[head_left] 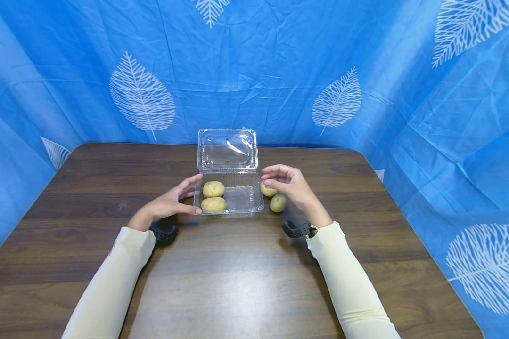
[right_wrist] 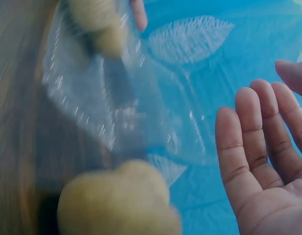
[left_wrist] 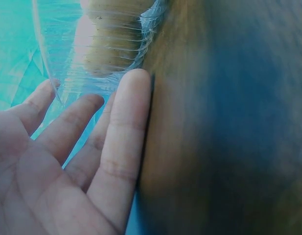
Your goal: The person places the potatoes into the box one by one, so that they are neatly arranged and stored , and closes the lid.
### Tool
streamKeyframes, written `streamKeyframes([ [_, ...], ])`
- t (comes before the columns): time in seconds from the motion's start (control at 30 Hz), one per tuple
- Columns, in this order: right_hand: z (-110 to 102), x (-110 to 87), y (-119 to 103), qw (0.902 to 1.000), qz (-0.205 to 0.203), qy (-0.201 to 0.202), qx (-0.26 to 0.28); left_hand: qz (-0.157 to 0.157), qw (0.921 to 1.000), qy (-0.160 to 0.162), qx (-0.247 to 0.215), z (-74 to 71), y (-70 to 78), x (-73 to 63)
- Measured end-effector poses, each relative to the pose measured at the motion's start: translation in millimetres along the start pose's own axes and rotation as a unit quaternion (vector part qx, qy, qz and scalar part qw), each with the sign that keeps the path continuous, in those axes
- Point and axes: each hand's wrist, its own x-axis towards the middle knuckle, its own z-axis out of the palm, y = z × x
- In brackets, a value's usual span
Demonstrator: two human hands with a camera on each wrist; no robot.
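Note:
A clear plastic clamshell box (head_left: 242, 200) stands on the table with its lid (head_left: 227, 149) raised at the back. Inside its left half are two potatoes, a rear one (head_left: 213, 189) and a front one (head_left: 214, 204). My left hand (head_left: 169, 201) rests at the box's left end, thumb by the front corner and fingers by the back; in the left wrist view the fingers are extended against the ribbed wall. Two more potatoes lie just right of the box, one farther back (head_left: 268, 189) and one nearer (head_left: 278, 203). Over them hovers my right hand (head_left: 291, 184), fingers loosely extended, holding nothing.
Dark wood-grain table (head_left: 220, 278) runs beneath everything. Behind it and along the right hangs a blue curtain (head_left: 246, 66) with white leaf prints. Black straps sit on both wrists, the left one (head_left: 164, 234) close over the tabletop.

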Motion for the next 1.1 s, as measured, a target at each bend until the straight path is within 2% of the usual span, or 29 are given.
streamKeyframes([
  [0.27, -22, -2.6, 13, 0.9998, 0.007, 0.017, 0.009, 0.005, 1.0000, -0.001, 0.000, 0.6, 1.9, -0.1],
  [0.53, -44, -9.5, 23, 0.9970, 0.065, 0.041, 0.003, 0.000, 0.9999, -0.003, -0.016, 2.5, 0.3, -1.1],
  [0.7, -57, -12.9, 36, 0.9957, 0.092, 0.006, -0.007, -0.004, 0.9998, 0.001, -0.020, 5.5, 0.7, -2.1],
  [0.87, -67, -15.9, 52, 0.9935, 0.100, -0.036, 0.043, -0.008, 0.9999, 0.005, -0.010, 7.5, 2.3, -3.3],
  [1.0, -71, -19.2, 60, 0.9932, 0.081, -0.064, 0.053, -0.007, 0.9999, 0.007, 0.007, 7.3, 2.6, -3.4],
  [1.1, -72, -19.7, 63, 0.9944, 0.057, -0.085, 0.026, 0.000, 0.9999, 0.011, 0.012, 6.1, 1.7, -2.5],
])
